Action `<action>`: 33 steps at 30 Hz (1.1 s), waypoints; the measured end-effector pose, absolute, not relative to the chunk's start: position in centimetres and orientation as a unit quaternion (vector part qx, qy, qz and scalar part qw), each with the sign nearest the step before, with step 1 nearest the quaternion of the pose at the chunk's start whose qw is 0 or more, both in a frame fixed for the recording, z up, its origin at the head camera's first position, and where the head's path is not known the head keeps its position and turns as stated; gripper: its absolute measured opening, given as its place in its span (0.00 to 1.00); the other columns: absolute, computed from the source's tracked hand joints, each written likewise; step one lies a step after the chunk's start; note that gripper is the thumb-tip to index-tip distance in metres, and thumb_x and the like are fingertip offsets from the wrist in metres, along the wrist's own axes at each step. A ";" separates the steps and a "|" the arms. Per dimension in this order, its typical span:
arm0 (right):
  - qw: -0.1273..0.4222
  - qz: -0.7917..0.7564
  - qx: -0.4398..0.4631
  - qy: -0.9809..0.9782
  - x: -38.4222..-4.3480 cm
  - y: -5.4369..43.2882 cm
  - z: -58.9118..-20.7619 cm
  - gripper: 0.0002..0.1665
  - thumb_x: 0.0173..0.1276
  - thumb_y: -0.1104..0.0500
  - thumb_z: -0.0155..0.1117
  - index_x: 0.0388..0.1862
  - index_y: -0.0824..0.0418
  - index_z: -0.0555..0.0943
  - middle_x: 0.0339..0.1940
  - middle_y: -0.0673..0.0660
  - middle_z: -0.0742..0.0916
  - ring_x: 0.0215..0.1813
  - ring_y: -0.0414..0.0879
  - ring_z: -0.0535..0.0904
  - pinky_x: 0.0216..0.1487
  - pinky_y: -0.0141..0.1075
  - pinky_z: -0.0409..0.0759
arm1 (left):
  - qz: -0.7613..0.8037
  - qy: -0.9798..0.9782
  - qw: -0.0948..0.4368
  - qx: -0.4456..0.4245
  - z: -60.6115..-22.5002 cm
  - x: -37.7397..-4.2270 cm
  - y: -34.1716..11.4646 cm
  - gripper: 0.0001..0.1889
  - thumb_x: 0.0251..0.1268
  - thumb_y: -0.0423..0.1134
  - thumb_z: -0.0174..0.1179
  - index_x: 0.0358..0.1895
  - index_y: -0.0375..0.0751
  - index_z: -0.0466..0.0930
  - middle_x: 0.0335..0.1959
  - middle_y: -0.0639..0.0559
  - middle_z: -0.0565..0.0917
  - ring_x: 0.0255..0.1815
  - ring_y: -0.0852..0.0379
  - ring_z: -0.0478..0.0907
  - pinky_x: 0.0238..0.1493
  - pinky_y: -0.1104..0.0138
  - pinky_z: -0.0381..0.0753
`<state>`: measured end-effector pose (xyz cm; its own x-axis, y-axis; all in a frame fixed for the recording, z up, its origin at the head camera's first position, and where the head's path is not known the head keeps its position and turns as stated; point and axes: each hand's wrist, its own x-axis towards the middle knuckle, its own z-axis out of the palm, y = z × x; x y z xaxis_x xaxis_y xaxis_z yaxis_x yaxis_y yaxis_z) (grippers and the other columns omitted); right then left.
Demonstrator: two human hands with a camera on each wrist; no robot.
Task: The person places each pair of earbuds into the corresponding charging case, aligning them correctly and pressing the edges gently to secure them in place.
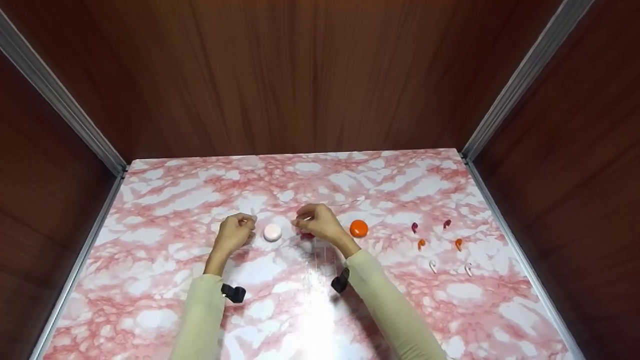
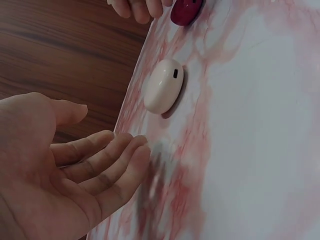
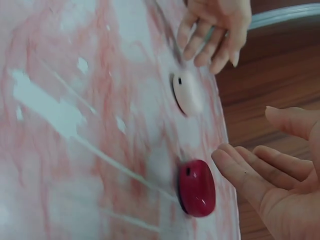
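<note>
A glossy white earbud case (image 1: 272,232) lies on the table between the two hands. My left hand (image 1: 235,234) is just left of it, its fingers loosely bent and nothing in them; the left wrist view shows the palm and fingertips apart from the white case (image 2: 164,87). The right hand (image 1: 322,223) hovers at a magenta earbud case (image 3: 197,189), which it mostly covers in the head view. In the right wrist view its relaxed fingers point toward that case without gripping it. To the right of this hand sits an orange earbud case (image 1: 358,228).
Farther right, loose earbuds lie in pairs: dark magenta (image 1: 414,227), orange (image 1: 458,244) and white (image 1: 468,269). Brown wood-grain panels (image 1: 300,80) with metal edge rails enclose the pink-and-white marbled table (image 1: 165,220) at the back and sides.
</note>
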<state>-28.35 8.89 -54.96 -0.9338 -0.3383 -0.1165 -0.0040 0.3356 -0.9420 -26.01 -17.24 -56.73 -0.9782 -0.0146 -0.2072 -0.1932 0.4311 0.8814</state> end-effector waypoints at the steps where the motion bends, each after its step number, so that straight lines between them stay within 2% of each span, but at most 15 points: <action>1: 0.155 -0.576 -0.101 0.796 -28.2 8.8 -55.1 0.24 0.71 0.61 0.70 0.60 0.75 0.81 0.51 0.69 0.90 0.51 0.68 0.89 0.51 0.57 0.90 | 0.533 0.839 0.086 -0.064 -56.8 -26.0 -17.1 0.22 0.81 0.47 0.53 0.65 0.33 0.80 0.51 0.35 0.86 0.46 0.45 0.89 0.43 0.62 0.90; 6: 0.169 -0.607 -0.073 0.773 -27.5 7.8 -55.8 0.23 0.71 0.66 0.67 0.60 0.78 0.79 0.49 0.70 0.90 0.50 0.68 0.90 0.51 0.52 0.91 | 0.553 0.824 0.101 -0.073 -57.2 -25.9 -16.6 0.23 0.82 0.46 0.54 0.65 0.30 0.80 0.48 0.36 0.87 0.43 0.50 0.88 0.44 0.63 0.91; 12: 0.166 -0.613 -0.052 0.770 -27.1 6.5 -56.4 0.25 0.69 0.63 0.72 0.58 0.78 0.80 0.42 0.66 0.91 0.46 0.66 0.91 0.47 0.50 0.92 | 0.555 0.820 0.105 -0.090 -57.1 -26.0 -16.3 0.20 0.81 0.43 0.55 0.58 0.29 0.83 0.41 0.39 0.88 0.37 0.54 0.86 0.39 0.66 0.90; 19: 0.170 -0.607 -0.032 0.776 -26.9 5.9 -56.7 0.26 0.70 0.62 0.72 0.60 0.77 0.79 0.44 0.68 0.90 0.44 0.64 0.92 0.44 0.48 0.93 | 0.536 0.832 0.118 -0.077 -57.5 -26.5 -15.2 0.19 0.81 0.42 0.54 0.59 0.28 0.83 0.43 0.39 0.89 0.37 0.56 0.87 0.41 0.66 0.90; 24: 0.164 -0.604 -0.025 0.780 -26.7 4.9 -57.0 0.26 0.71 0.61 0.72 0.61 0.76 0.79 0.46 0.70 0.90 0.42 0.63 0.92 0.43 0.48 0.93 | 0.532 0.836 0.111 -0.082 -57.9 -26.4 -15.1 0.19 0.81 0.42 0.56 0.57 0.29 0.85 0.40 0.41 0.90 0.35 0.57 0.86 0.39 0.67 0.88; 29: 0.136 -0.565 -0.024 0.813 -26.6 4.0 -57.0 0.24 0.70 0.59 0.73 0.58 0.74 0.82 0.42 0.65 0.93 0.37 0.60 0.93 0.37 0.45 0.92 | 0.523 0.843 0.100 -0.077 -57.9 -26.3 -15.1 0.18 0.80 0.42 0.56 0.55 0.29 0.86 0.39 0.40 0.90 0.35 0.57 0.86 0.37 0.69 0.87; 33: 0.120 -0.554 -0.034 0.823 -26.7 3.3 -57.0 0.23 0.70 0.60 0.73 0.56 0.75 0.82 0.40 0.64 0.93 0.36 0.59 0.92 0.33 0.42 0.92 | 0.509 0.853 0.091 -0.071 -57.8 -26.3 -15.2 0.18 0.79 0.42 0.56 0.54 0.30 0.87 0.40 0.40 0.91 0.36 0.57 0.86 0.35 0.72 0.84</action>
